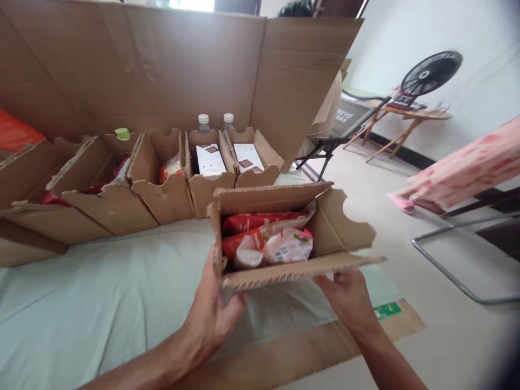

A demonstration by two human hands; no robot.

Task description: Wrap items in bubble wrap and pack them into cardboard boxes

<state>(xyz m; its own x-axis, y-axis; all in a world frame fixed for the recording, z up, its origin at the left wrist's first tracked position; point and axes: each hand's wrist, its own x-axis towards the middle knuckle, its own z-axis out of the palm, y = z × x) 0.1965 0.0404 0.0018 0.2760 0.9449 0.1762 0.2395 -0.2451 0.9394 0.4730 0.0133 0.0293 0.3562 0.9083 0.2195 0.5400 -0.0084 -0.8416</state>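
Between my two hands is an open-topped cardboard box (345, 216), raised and tilted over the table's right part. Inside it lie a red packet (260, 221) and a white-and-pink packet (289, 246), along with other red and pale wrapping. My left hand (213, 303) is wrapped round the box's left end, with the thumb under the near side. My right hand (347, 295) grips the lower near side toward the right; some of its fingers are hidden beneath the box.
Several similar cardboard boxes (162, 203) stand in a row at the back left, two with white cartons (210, 160). Behind them rises a tall cardboard panel (195, 65). A pale green cloth (122, 292) covers the table. A fan (430, 73) and a person's pink patterned clothing (471, 162) are at the right.
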